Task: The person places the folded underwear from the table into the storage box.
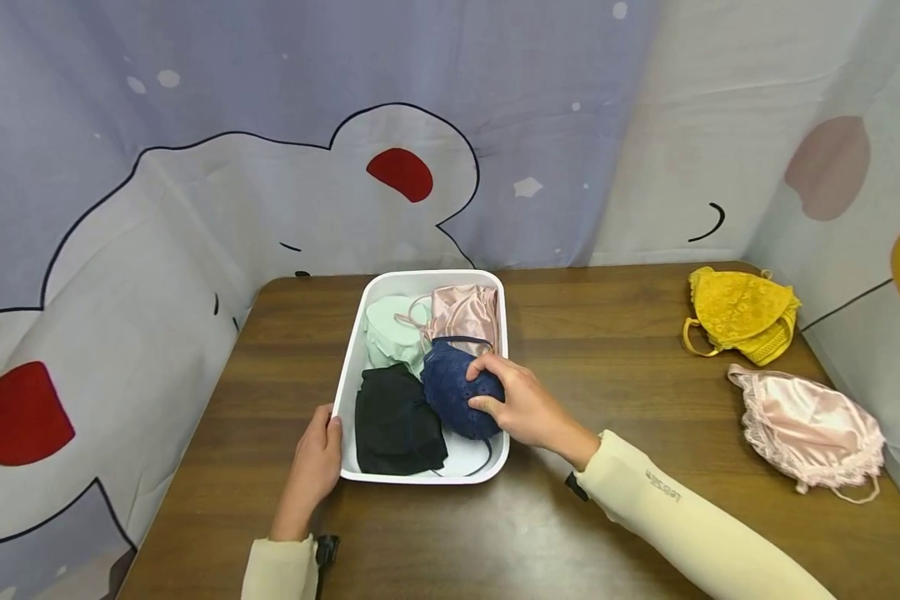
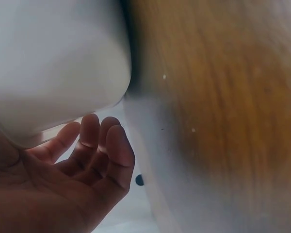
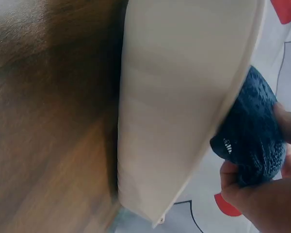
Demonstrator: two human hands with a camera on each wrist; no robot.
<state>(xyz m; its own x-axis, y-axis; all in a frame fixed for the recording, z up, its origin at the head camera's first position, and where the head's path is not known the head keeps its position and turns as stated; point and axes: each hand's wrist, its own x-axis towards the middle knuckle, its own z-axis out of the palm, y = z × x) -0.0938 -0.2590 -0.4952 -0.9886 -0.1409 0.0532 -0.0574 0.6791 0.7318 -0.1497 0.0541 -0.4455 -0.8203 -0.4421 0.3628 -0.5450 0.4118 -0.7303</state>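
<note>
My right hand [image 1: 517, 400] grips a folded navy lace bra [image 1: 450, 387] at the right side of a white bin [image 1: 427, 479], fingers and thumb curled over its cup. The right wrist view shows the navy bra [image 3: 254, 131] bulging above the rim. At the bin's left wall, my left hand [image 1: 320, 450] holds its side with the thumb at the rim. Inside lie a black folded garment [image 1: 393, 425], a mint green bra [image 1: 390, 329] and a shiny pink satin garment [image 1: 465, 312]. In the left wrist view, curled fingers [image 2: 119, 145] meet the bin wall [image 2: 63, 58].
On the right of the wooden table [image 1: 607, 358] lie a yellow lace bra [image 1: 746, 308] and, nearer, a pale pink satin bra [image 1: 817, 425] with lace trim. A printed curtain [image 1: 547, 125] hangs behind the table and along both sides.
</note>
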